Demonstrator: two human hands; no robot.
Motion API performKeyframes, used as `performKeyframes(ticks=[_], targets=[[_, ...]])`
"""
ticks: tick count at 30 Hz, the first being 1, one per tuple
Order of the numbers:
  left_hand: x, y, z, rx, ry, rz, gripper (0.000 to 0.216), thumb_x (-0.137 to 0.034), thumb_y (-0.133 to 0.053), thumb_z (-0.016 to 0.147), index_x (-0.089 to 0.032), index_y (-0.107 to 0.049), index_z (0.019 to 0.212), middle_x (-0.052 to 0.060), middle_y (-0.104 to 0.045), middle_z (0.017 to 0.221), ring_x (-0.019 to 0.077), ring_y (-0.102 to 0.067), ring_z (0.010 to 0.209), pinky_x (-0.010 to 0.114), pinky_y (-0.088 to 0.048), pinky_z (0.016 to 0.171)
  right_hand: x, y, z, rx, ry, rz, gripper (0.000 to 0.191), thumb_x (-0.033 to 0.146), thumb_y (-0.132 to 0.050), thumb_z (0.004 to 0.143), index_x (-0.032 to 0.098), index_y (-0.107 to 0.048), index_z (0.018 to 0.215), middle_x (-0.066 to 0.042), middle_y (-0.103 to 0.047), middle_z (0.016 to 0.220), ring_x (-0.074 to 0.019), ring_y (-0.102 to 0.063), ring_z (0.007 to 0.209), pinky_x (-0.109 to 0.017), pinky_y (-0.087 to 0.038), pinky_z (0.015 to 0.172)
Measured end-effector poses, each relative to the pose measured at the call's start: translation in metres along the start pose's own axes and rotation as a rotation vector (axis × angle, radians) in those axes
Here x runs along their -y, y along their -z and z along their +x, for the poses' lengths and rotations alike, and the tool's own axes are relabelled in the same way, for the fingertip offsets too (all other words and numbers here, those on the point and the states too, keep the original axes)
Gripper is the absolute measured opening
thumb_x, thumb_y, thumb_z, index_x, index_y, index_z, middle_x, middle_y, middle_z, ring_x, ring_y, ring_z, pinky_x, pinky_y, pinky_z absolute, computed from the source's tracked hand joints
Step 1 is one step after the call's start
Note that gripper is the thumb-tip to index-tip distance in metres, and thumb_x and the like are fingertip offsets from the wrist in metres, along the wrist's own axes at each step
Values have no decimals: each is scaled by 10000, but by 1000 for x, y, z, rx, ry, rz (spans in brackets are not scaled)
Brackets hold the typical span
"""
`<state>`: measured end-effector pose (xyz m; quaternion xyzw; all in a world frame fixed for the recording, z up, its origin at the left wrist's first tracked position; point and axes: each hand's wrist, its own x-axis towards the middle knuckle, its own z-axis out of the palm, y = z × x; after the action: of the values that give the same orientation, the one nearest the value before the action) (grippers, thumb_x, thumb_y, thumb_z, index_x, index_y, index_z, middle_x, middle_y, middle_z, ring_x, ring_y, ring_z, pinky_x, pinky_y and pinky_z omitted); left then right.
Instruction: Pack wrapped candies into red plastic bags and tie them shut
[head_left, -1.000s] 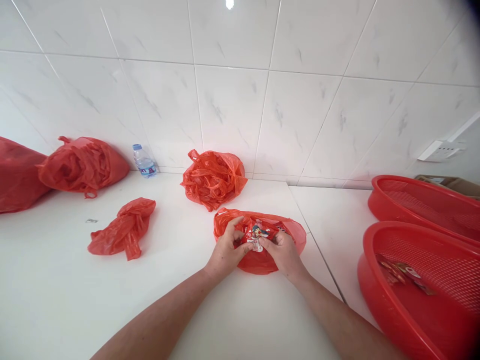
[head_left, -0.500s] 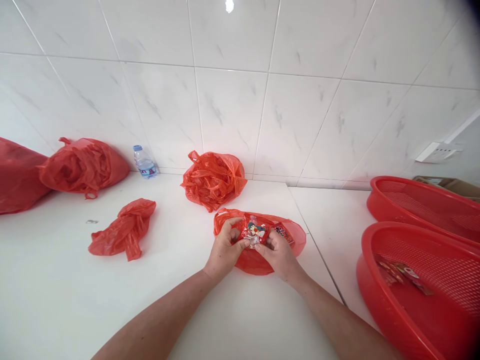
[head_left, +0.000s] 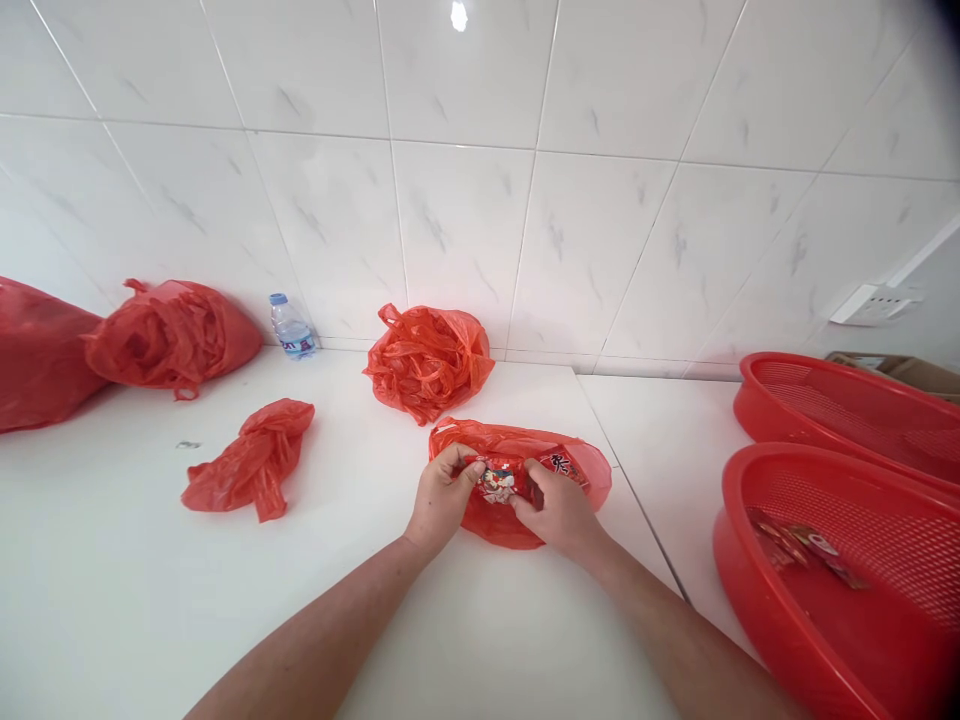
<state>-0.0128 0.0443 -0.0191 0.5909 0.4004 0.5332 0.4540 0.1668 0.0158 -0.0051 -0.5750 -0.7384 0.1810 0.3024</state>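
Observation:
A small red printed snack packet (head_left: 496, 482) with a cartoon figure is held between my two hands, above a flattened red plastic bag (head_left: 501, 530). My left hand (head_left: 441, 498) pinches the packet's left end between thumb and fingers. On its other side, my right hand (head_left: 559, 508) grips the right end, thumb below and fingers above. Another red packet (head_left: 568, 467) with dark lettering lies on the bag, just past my right fingers. Part of the held packet is covered by my fingers.
Behind sits a bundle of red plastic bags (head_left: 429, 362). To the left are a crumpled red bag (head_left: 255, 460), a water bottle (head_left: 292, 328) and a fuller red bag (head_left: 172, 335). Red baskets (head_left: 757, 560) stand at the right, the nearer holding several packets (head_left: 814, 550). A tiled wall (head_left: 465, 220) rises behind.
The packet has tipped and crumpled slightly between my hands, its printed face sitting a little lower and further left. Both hands have shifted their hold on it.

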Motion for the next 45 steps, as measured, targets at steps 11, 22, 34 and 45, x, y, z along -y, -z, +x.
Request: performKeyframes(ticks=[11, 22, 34, 45], targets=[[-4, -3, 0, -17, -3, 39, 148, -328, -585, 796, -183, -577, 823, -7, -615, 743, 129, -558, 672, 251, -453, 630, -6, 3, 4, 33, 18, 86, 206, 325, -511, 796, 203, -427, 653, 25, -531, 639, -119, -474, 594, -233, -341, 538], [-3, 1, -3, 199, -466, 760, 130, -213, -478, 860, -211, -601, 901, 43, -668, 896, 185, -602, 844, 335, -469, 773, -9, 48, 14, 124, -172, -324, 266, 179, -476, 697, 199, -343, 468, 37, -380, 462, -87, -292, 416, -260, -187, 415], [-1, 2, -3, 340, -452, 943, 128, -168, -520, 819, -211, -614, 895, 36, -676, 842, 198, -607, 817, 347, -431, 761, -29, 31, 17, -2, -236, -326, 326, 390, -405, 867, 212, -519, 619, 20, -543, 589, -121, -451, 523, -257, -250, 485], [6, 5, 2, 308, -433, 934, 214, -194, -648, 740, -217, -617, 951, 65, -650, 972, 246, -584, 901, 409, -443, 820, -34, 33, 19, -150, -293, -275, 254, 295, -386, 884, 242, -634, 889, -3, -665, 878, -154, -590, 778, -260, -380, 641]])
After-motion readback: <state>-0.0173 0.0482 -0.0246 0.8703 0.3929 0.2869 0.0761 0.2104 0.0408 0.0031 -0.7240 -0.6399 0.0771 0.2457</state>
